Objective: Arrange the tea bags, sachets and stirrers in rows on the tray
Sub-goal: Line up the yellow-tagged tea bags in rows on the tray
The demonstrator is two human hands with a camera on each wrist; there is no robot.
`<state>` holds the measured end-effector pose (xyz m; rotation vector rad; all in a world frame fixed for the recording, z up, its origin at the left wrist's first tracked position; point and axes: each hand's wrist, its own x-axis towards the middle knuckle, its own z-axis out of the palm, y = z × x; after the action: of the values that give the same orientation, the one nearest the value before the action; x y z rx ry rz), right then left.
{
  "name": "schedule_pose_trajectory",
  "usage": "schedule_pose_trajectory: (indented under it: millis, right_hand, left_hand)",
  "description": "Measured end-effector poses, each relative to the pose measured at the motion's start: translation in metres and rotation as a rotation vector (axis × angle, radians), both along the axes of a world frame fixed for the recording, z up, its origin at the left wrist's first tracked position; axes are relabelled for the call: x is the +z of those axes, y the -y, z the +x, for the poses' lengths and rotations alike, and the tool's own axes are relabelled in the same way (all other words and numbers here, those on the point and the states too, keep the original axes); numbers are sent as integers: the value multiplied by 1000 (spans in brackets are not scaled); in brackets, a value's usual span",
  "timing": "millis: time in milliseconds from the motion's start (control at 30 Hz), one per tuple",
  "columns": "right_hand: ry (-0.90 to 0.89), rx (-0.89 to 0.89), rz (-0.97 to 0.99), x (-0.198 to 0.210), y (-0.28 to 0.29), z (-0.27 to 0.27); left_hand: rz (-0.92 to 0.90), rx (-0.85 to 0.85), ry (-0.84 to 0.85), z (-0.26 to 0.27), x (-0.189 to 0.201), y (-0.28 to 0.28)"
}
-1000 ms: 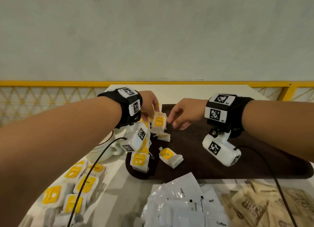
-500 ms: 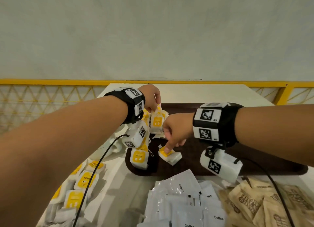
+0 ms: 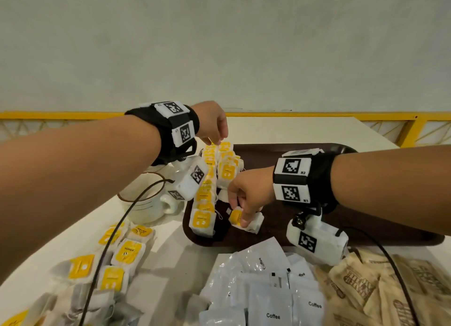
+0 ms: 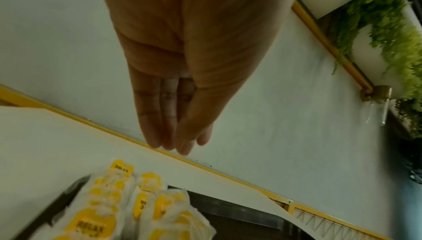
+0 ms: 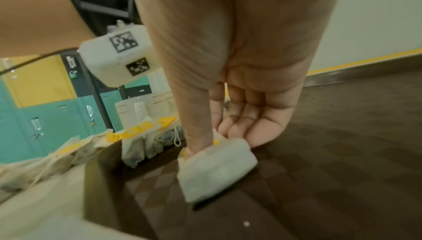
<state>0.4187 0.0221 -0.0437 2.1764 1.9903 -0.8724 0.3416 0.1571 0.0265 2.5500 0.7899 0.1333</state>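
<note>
A dark brown tray [image 3: 268, 159] [image 5: 342, 153] carries two columns of yellow-tagged tea bags [image 3: 203, 203] [image 4: 100, 207] along its left side. My left hand [image 3: 220, 140] [image 4: 180, 146] hovers over the far end of those columns. Its fingers are straight and bunched, the thumb lies against them, and nothing shows between them. My right hand [image 3: 240, 218] [image 5: 219, 135] reaches down to a lone tea bag [image 3: 255, 224] [image 5: 217, 171] lying on the tray just right of the columns. Thumb and fingers pinch its tag end. No stirrers are visible.
A white cup [image 3: 144, 203] stands left of the tray. Loose tea bags [image 3: 122, 255] lie on the white table at front left, white coffee sachets [image 3: 268, 289] at front centre and brown sachets [image 3: 366, 289] at front right. A yellow rail [image 3: 317, 114] runs behind the table.
My right hand came down and nearer, from beside the left hand to the lone tea bag, and took hold of it. My left hand drew back toward the far end of the columns.
</note>
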Motion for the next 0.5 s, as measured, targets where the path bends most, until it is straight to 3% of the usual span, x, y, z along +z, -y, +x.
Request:
schedule_pose_trajectory:
  millis: [133,333,500]
  right_hand:
    - [-9,-5,-3,3,2,2]
    - [-345,-182,130,19,7,16]
    - [-436,-213,197,22,7,16]
  left_hand:
    - [-37,-37,-139,-18,5,6]
    - [-83,-203,-325,-34,-8,25]
    - [-134,-210,-269,-30,-25,38]
